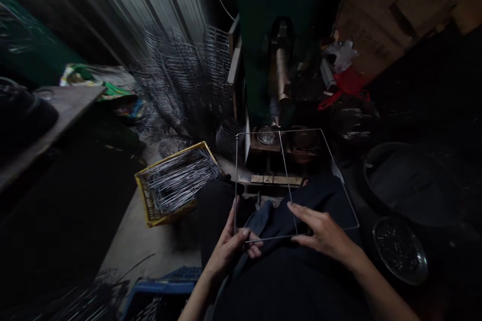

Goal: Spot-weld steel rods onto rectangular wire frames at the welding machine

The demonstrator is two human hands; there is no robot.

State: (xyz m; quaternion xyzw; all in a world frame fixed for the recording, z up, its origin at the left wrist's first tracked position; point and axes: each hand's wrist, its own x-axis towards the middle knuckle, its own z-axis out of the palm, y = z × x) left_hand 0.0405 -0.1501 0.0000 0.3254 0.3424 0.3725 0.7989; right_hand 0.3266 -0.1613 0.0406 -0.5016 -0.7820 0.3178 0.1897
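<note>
A rectangular wire frame (pixel 285 164) with a wire crossbar is held up over my lap. My left hand (pixel 232 246) grips its near left corner, thumb along the bottom wire and a finger up the left side. With thumb and fingers, my right hand (pixel 320 230) pinches the frame where the crossbar meets the bottom wire. The frame's far edge overlaps the front of a green machine (pixel 258 55) with a brass-coloured rod (pixel 281 72). Beneath the rod is a round dish of small metal pieces (pixel 267 135).
A yellow crate (pixel 150 216) full of bent wires stands on the left, with a blue crate (pixel 161 287) nearer me. Stacks of wire baskets (pixel 176 65) lean at the back. On the right are a bowl of metal bits (pixel 400 251), a red bag (pixel 348 83) and cardboard boxes (pixel 372 30).
</note>
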